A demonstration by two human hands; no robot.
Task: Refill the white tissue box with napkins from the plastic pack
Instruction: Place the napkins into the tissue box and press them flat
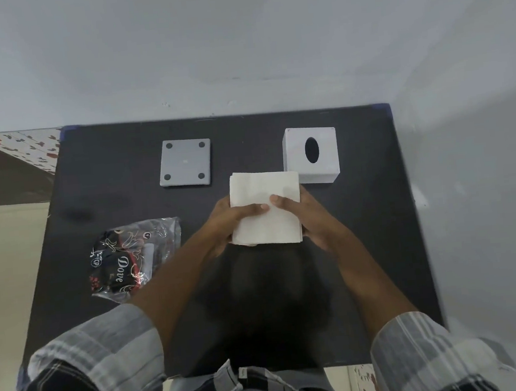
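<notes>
A stack of white napkins (pixel 265 191) is held above the middle of the dark table (pixel 365 248). My left hand (pixel 231 226) grips its left side and my right hand (pixel 308 219) its right side, both thumbs lying on top. The white tissue box (pixel 326 169) with an oval slot stands at the back right, just beyond the stack's far right corner. Its grey base plate (pixel 185 163) with four round black feet lies apart at the back, left of centre. The plastic pack (pixel 130 258), black and red with clear film, lies crumpled at the left.
A grey wall runs along the far edge of the table and down its right side. Left of the table there is a pale floor and a floral-patterned tile strip (pixel 25 145).
</notes>
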